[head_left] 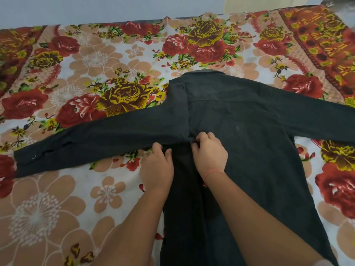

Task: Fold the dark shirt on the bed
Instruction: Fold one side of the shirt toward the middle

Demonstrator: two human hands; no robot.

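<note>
The dark shirt (249, 120) lies back-up on the bed, collar toward the far side. Its left sleeve (86, 143) stretches out to the left and the right sleeve (326, 114) runs off the right edge of view. The left side of the body is folded inward along a vertical crease. My left hand (156, 166) grips the cloth at the underarm, where the left sleeve meets the body. My right hand (209, 150) pinches the folded edge just beside it, fingers curled into the fabric. A red thread circles my right wrist.
A floral bedsheet (96, 83) with red and yellow roses covers the bed. A pale wall (96, 8) runs along the far edge. Bare sheet shows left of the shirt and beyond the collar.
</note>
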